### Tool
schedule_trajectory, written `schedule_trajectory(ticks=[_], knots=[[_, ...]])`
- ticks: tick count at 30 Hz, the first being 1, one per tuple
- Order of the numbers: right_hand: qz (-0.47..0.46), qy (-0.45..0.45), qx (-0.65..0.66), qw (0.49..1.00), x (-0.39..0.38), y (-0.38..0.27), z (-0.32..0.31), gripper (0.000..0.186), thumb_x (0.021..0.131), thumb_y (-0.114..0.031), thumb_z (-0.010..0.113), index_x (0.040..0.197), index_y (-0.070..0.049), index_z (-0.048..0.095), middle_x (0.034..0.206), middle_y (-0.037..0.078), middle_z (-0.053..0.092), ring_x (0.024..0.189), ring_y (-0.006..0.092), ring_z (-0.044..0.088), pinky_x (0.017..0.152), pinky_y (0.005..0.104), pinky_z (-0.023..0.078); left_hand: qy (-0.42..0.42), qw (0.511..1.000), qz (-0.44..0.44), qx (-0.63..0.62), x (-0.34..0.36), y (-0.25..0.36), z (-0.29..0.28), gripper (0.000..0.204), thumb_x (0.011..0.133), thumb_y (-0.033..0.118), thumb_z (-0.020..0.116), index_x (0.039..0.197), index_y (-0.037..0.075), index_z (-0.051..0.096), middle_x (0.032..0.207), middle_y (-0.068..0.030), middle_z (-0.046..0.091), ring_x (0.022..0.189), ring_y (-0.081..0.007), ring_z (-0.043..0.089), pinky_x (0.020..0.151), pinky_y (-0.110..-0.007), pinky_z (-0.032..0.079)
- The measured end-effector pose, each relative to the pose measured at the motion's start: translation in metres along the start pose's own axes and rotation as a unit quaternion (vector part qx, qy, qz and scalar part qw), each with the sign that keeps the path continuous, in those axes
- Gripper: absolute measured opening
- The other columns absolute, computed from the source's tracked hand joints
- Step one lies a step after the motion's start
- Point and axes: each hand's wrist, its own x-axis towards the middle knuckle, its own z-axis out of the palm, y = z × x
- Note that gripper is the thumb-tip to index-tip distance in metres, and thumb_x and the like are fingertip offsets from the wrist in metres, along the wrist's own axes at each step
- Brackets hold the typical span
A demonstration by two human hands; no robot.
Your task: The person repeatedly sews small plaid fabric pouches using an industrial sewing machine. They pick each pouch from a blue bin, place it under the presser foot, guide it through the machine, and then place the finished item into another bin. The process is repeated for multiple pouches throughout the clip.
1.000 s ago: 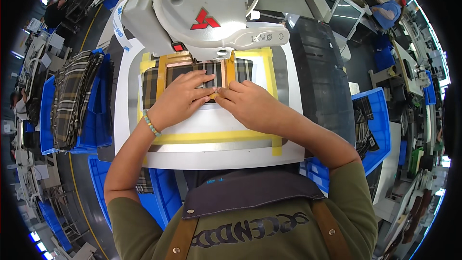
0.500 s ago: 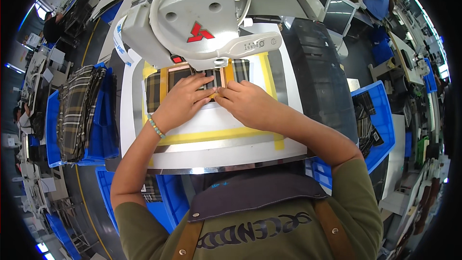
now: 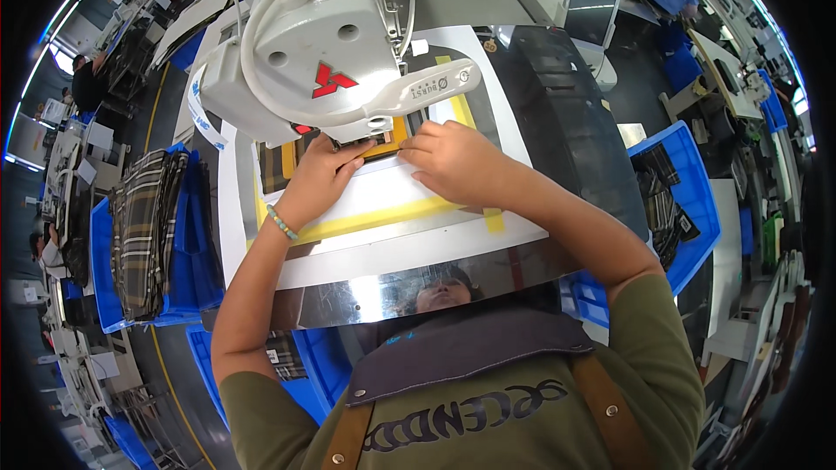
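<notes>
This is a garment workshop: beyond the left hand (image 3: 319, 181) stands a sewing machine (image 3: 305, 61); left of that hand, a blue bin (image 3: 101, 265) holds plaid cloth (image 3: 139, 239). Tables (image 3: 740, 106) well to its right are probably workstations.

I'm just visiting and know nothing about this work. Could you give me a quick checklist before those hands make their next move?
1. Left hand at the yellow frame: ok.
2. Right hand at the frame's front right: ok.
3. Fingers well away from the white machine head: not ok, I'd say; the left ones reach its lower edge.
4. Machine head's underside visible: cannot tell its state; hidden.
5. Plaid fabric flat throughout: cannot tell; mostly covered.
6. Front yellow tape unbroken: ok.
</notes>
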Motion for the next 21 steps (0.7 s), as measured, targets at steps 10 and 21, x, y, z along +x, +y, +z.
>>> schedule_trajectory(ticks=[10, 21], knots=[[0.224, 0.029, 0.086, 0.97, 0.021, 0.065, -0.002, 0.034, 0.091, -0.015, 0.067, 0.122, -0.001, 0.066, 0.118, 0.019, 0.067, 0.119, 0.0389, 0.059, 0.103, 0.0472, 0.049, 0.015, 0.998, -0.052, -0.046, -0.008, -0.013, -0.029, 0.024, 0.097, 0.015, 0.065, 0.114, 0.002, 0.076, 0.112, -0.0185, 0.07, 0.112, -0.0337, 0.061, 0.094, -0.04, 0.049], [0.297, -0.009, 0.151, 0.943, 0.036, 0.061, 0.019, 0.025, 0.089, -0.021, 0.073, 0.093, 0.003, 0.072, 0.124, 0.024, 0.064, 0.126, 0.0402, 0.053, 0.105, 0.0475, 0.045, 0.192, 0.961, -0.172, 0.098, -0.029, -0.139, -0.051, 0.025, 0.09, 0.014, 0.072, 0.108, 0.0, 0.063, 0.116, -0.0235, 0.066, 0.114, -0.0424, 0.06, 0.1, -0.049, 0.046]])
